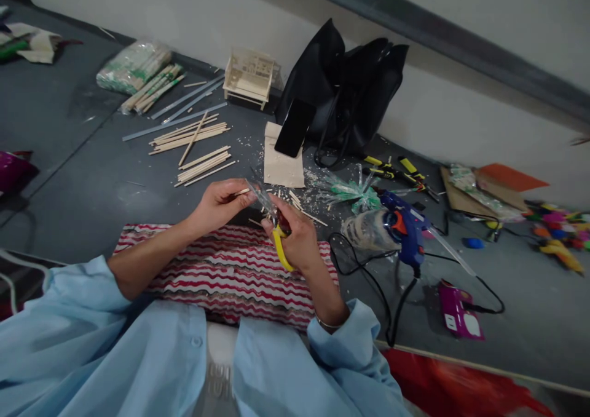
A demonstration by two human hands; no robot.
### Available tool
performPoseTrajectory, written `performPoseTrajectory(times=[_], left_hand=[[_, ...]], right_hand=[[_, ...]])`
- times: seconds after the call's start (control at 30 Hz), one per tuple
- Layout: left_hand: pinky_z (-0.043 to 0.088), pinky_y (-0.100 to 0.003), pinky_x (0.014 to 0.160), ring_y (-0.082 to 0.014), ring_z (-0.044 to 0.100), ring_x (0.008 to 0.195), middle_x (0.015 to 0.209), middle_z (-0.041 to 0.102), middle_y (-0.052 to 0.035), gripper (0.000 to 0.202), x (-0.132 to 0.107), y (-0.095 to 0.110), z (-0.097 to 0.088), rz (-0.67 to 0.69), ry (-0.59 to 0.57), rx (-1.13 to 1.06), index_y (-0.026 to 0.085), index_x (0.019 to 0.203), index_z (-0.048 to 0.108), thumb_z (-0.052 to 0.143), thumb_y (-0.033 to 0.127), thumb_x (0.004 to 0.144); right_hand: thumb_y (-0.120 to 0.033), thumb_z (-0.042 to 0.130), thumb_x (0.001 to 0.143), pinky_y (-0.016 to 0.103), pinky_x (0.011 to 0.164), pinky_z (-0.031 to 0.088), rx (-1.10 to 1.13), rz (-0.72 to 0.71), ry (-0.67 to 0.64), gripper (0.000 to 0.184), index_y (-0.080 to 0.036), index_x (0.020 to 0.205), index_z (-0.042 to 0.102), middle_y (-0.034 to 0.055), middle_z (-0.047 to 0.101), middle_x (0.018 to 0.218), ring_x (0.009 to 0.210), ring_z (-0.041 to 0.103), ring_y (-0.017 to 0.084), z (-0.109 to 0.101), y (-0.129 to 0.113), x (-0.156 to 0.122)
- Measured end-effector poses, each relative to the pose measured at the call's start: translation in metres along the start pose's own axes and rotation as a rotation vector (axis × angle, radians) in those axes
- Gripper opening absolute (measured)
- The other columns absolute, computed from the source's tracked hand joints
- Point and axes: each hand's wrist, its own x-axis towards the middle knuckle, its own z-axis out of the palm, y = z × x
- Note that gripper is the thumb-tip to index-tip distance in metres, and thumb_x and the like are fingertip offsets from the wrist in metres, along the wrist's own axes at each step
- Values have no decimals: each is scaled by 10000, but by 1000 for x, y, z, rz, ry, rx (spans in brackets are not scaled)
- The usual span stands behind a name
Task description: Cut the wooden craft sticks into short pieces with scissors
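Note:
My left hand (219,205) pinches a short wooden stick (241,191) by one end. My right hand (297,235) is closed round yellow-handled scissors (278,238). The blades point up and left, reaching the stick just right of my left fingers. Both hands hover above a red-and-white striped cloth (230,269) on the grey floor. Small stick offcuts (295,198) lie scattered just beyond my hands.
Piles of long wooden sticks (193,137), packets of sticks (133,66) and a small stick-built model (249,75) lie to the far left. A black bag (350,91) props a phone (294,128). A blue glue gun (405,226), its cable, pliers (396,170) and colourful bits sit right.

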Motion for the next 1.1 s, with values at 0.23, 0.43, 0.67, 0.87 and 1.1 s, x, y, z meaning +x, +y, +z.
performPoseTrajectory(times=[0.23,0.43,0.67,0.87,1.1], left_hand=[[514,-255,697,-146,639,739,814,730,-72,353,-1,1,1,29,27,12,148,847,733,621,481,878],[531,-254,702,-148,666,747,844,747,-76,336,-1,-2,1,38,32,1,156,857,738,631,474,875],[526,-233,681,-136,667,714,797,747,-67,300,-1,0,1,80,30,27,151,830,736,636,430,881],[521,-231,675,-136,663,715,796,745,-72,290,-1,1,1,83,9,-10,150,817,733,635,415,885],[500,-223,650,-124,631,672,748,719,-65,313,-1,0,0,113,-14,-55,140,805,735,626,420,894]], right_hand=[[-417,590,909,330,838,510,-81,22,7,502,-253,1382,551,75,670,1005,906,612,213,1,1,0],[-392,608,901,345,884,507,-96,5,9,495,-266,1376,550,76,661,1051,952,614,224,0,1,1],[-423,598,905,348,885,508,-99,11,-4,481,-248,1352,569,84,656,1042,959,618,229,1,2,0],[-410,600,905,332,849,507,-78,10,-24,455,-239,1326,583,76,664,1014,919,621,215,1,1,0],[-345,590,907,304,823,513,-42,-10,-40,433,-255,1330,575,66,676,1039,926,632,202,0,0,-1]])
